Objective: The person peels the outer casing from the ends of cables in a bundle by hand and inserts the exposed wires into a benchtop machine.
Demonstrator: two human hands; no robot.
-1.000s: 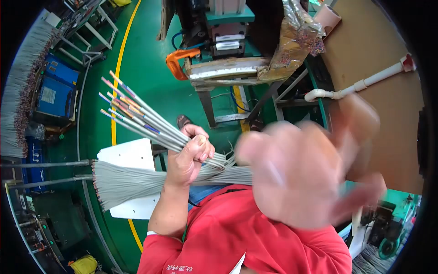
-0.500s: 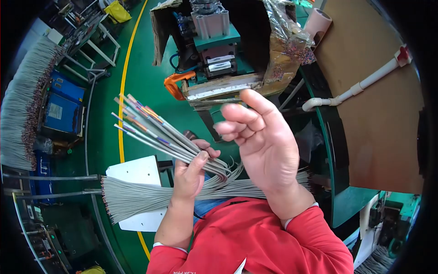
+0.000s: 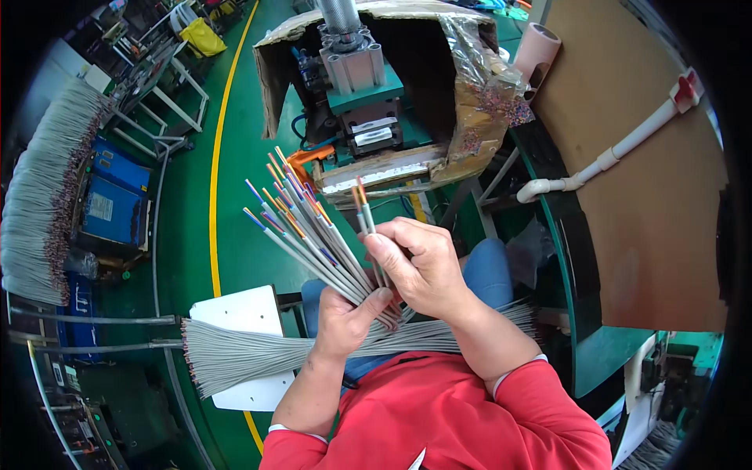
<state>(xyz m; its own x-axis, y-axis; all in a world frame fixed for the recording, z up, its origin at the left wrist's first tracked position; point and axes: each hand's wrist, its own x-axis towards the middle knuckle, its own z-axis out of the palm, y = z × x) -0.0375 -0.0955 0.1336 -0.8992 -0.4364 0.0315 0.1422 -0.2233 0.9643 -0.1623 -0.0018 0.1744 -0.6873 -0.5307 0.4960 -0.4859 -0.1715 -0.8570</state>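
My left hand (image 3: pixel 345 321) is closed round a bundle of grey cables (image 3: pixel 313 251), whose stripped ends fan out up and to the left, showing orange, blue and brown wires. Between the thumb and fingers of my right hand (image 3: pixel 419 262) are a couple of grey cables (image 3: pixel 366 215) with orange and brown ends pointing up. These stand slightly apart from the bundle, and their lower parts run down behind my hands. Below, a long thick bundle of grey cables (image 3: pixel 251 352) lies across my lap and over a white board (image 3: pixel 247 312).
A machine with a metal cylinder (image 3: pixel 350 63) sits inside a cardboard box (image 3: pixel 478 117) ahead. An orange clamp (image 3: pixel 309 159) is at its edge. To the right are a brown board (image 3: pixel 642 235) and white pipe (image 3: pixel 627 149). More cables (image 3: pixel 47 196) hang at the left.
My right hand has come down from its raised, open pose to the bundle and taken hold of a couple of cables. The bundle in my left hand has shifted right and points more upward.
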